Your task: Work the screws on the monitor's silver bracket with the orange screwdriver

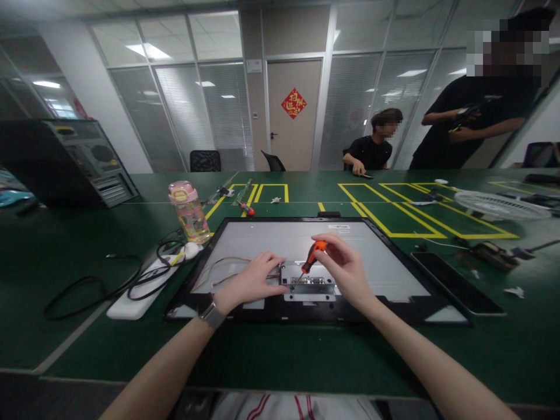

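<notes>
My right hand (pixel 345 265) is closed around the orange-and-black handle of a screwdriver (pixel 313 256). The screwdriver tilts, its shaft pointing down and left to the lower left part of a silver metal bracket (pixel 310 296). At the bracket's left end, my left hand (pixel 258 277) grips it between thumb and fingers. Beneath the bracket lies a flat display panel (pixel 380 262) with a grey back and black frame. Thin wires (pixel 225 261) run over the panel and pass behind my left hand. The exact spot the tip touches is too small to make out.
Left of the panel are a white power strip (pixel 135 297) with black cables and a water bottle (pixel 189 213). A black phone-like slab (pixel 459 284) lies at right. Another screwdriver (pixel 247 209), a computer tower (pixel 94 157) and a white fan grille (pixel 499 204) sit farther back. Two people are across the table.
</notes>
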Motion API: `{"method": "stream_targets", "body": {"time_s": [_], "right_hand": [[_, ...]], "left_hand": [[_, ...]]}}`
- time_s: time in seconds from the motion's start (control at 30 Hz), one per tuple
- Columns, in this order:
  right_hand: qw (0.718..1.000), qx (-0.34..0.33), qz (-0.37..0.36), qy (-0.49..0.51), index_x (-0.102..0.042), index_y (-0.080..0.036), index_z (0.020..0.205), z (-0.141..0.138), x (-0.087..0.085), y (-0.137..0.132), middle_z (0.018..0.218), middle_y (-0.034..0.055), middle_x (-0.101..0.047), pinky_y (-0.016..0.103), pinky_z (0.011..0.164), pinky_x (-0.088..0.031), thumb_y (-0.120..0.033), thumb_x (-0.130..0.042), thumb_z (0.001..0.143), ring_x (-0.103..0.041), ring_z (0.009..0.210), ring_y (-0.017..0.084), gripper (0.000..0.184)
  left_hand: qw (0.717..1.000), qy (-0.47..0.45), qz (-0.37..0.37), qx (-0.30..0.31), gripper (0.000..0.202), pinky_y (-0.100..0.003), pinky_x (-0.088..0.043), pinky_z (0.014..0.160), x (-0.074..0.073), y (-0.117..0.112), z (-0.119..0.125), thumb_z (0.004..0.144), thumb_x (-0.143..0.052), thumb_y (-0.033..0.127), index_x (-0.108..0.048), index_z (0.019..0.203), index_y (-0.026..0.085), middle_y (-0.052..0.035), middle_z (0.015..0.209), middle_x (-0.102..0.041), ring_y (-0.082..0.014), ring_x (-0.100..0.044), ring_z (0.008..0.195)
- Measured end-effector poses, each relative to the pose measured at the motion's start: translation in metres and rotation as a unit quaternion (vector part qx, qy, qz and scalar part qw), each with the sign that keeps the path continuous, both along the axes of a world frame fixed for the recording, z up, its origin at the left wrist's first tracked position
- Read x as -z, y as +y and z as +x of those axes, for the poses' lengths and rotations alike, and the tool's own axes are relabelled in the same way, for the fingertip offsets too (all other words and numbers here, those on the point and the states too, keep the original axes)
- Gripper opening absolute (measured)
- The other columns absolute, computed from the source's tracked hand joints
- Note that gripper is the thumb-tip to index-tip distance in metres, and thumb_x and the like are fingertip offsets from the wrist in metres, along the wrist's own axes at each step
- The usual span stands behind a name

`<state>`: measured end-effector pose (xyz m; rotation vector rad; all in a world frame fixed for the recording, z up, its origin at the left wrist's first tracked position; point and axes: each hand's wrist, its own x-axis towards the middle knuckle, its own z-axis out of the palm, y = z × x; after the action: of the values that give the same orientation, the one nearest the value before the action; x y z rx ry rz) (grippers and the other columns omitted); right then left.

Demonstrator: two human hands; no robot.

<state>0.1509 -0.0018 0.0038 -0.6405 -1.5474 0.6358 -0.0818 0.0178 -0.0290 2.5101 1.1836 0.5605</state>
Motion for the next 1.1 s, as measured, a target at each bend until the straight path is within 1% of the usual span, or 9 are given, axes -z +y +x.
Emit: {"method": "stream_targets", "body": {"time_s": [0.07, 0.2, 0.3, 0.5, 0.63, 0.8, 0.87, 1.0, 1.1], "right_hand": [[1.0, -0.01, -0.015, -0.005, -0.068, -0.03, 0.109, 0.0004, -0.0005, -0.0006, 0.099, 0.0037, -0.066, 0.037, 0.081, -0.055, -0.03, -0.062, 0.089, -0.063, 0.088, 0.019, 0.021], [0.999, -0.038, -0.034, -0.02, -0.062, -0.031, 0.123, 0.0022, -0.0023, -0.0028, 0.11, 0.005, -0.07, 0.042, 0.093, -0.053, -0.029, -0.054, 0.094, -0.066, 0.102, 0.021, 0.03], [0.998, -0.041, -0.037, -0.022, -0.061, -0.031, 0.123, 0.0024, -0.003, -0.0036, 0.117, 0.0054, -0.07, 0.045, 0.097, -0.051, -0.03, -0.051, 0.096, -0.065, 0.108, 0.022, 0.029], [0.998, -0.048, -0.041, -0.021, -0.061, -0.031, 0.124, 0.0012, -0.0036, -0.0038, 0.131, 0.0062, -0.063, 0.045, 0.097, -0.05, -0.031, -0.049, 0.097, -0.065, 0.107, 0.022, 0.029], [0.999, -0.043, -0.028, -0.01, -0.063, -0.032, 0.12, 0.0008, -0.0004, 0.0002, 0.117, 0.0051, -0.068, 0.043, 0.096, -0.05, -0.027, -0.056, 0.093, -0.063, 0.107, 0.021, 0.028], [1.0, 0.001, 0.002, -0.016, -0.069, -0.03, 0.108, 0.0011, 0.0019, 0.0032, 0.097, 0.0032, -0.063, 0.038, 0.083, -0.051, -0.025, -0.066, 0.086, -0.06, 0.091, 0.02, 0.023], [1.0, 0.008, 0.004, -0.024, -0.069, -0.03, 0.109, 0.0021, 0.0005, 0.0015, 0.097, 0.0037, -0.062, 0.039, 0.083, -0.05, -0.027, -0.06, 0.089, -0.06, 0.091, 0.02, 0.022], [0.999, -0.019, -0.017, -0.026, -0.064, -0.032, 0.121, 0.0042, -0.0015, -0.0019, 0.115, 0.0054, -0.065, 0.043, 0.092, -0.048, -0.028, -0.049, 0.096, -0.06, 0.108, 0.023, 0.03], [0.998, -0.044, -0.036, -0.009, -0.061, -0.033, 0.127, 0.0038, -0.0006, -0.0017, 0.113, 0.005, -0.068, 0.044, 0.094, -0.049, -0.028, -0.049, 0.096, -0.062, 0.107, 0.022, 0.033]], "left_hand": [[1.0, 0.0, 0.002, 0.001, 0.06, -0.038, -0.044, 0.095, -0.0002, -0.0002, 0.0001, 0.081, -0.068, 0.046, -0.05, 0.134, 0.025, -0.0079, 0.117, -0.053, -0.025, -0.053, 0.107], [1.0, 0.005, 0.001, -0.001, 0.06, -0.038, -0.044, 0.095, 0.0001, -0.0001, 0.0, 0.081, -0.067, 0.047, -0.049, 0.134, 0.025, -0.0078, 0.117, -0.053, -0.0251, -0.053, 0.107], [1.0, 0.008, -0.001, -0.001, 0.06, -0.039, -0.044, 0.095, 0.0001, 0.0, -0.0003, 0.081, -0.067, 0.048, -0.049, 0.134, 0.025, -0.0079, 0.118, -0.052, -0.0251, -0.053, 0.108], [1.0, 0.007, 0.001, 0.001, 0.06, -0.038, -0.044, 0.097, -0.0005, -0.0005, 0.0001, 0.082, -0.067, 0.047, -0.049, 0.134, 0.023, -0.0085, 0.119, -0.052, -0.0251, -0.052, 0.109], [1.0, 0.011, 0.003, -0.001, 0.06, -0.037, -0.044, 0.096, 0.0003, -0.0003, 0.0001, 0.082, -0.067, 0.046, -0.049, 0.134, 0.024, -0.008, 0.118, -0.052, -0.0248, -0.053, 0.108], [1.0, 0.006, 0.005, -0.002, 0.061, -0.037, -0.044, 0.097, 0.0002, -0.0002, 0.0004, 0.08, -0.069, 0.044, -0.05, 0.134, 0.023, -0.0079, 0.118, -0.052, -0.0244, -0.053, 0.108], [1.0, 0.005, 0.006, 0.0, 0.061, -0.037, -0.044, 0.097, -0.0003, -0.0002, 0.0006, 0.08, -0.069, 0.044, -0.05, 0.134, 0.024, -0.0079, 0.118, -0.053, -0.0246, -0.053, 0.109], [1.0, 0.014, -0.001, -0.002, 0.06, -0.037, -0.043, 0.097, -0.001, -0.0001, 0.0008, 0.081, -0.068, 0.046, -0.049, 0.134, 0.023, -0.0082, 0.118, -0.052, -0.0251, -0.053, 0.109], [1.0, 0.017, 0.0, -0.003, 0.06, -0.038, -0.044, 0.097, -0.0007, 0.0001, 0.0004, 0.081, -0.068, 0.045, -0.05, 0.134, 0.022, -0.0081, 0.117, -0.052, -0.025, -0.052, 0.109]]}}
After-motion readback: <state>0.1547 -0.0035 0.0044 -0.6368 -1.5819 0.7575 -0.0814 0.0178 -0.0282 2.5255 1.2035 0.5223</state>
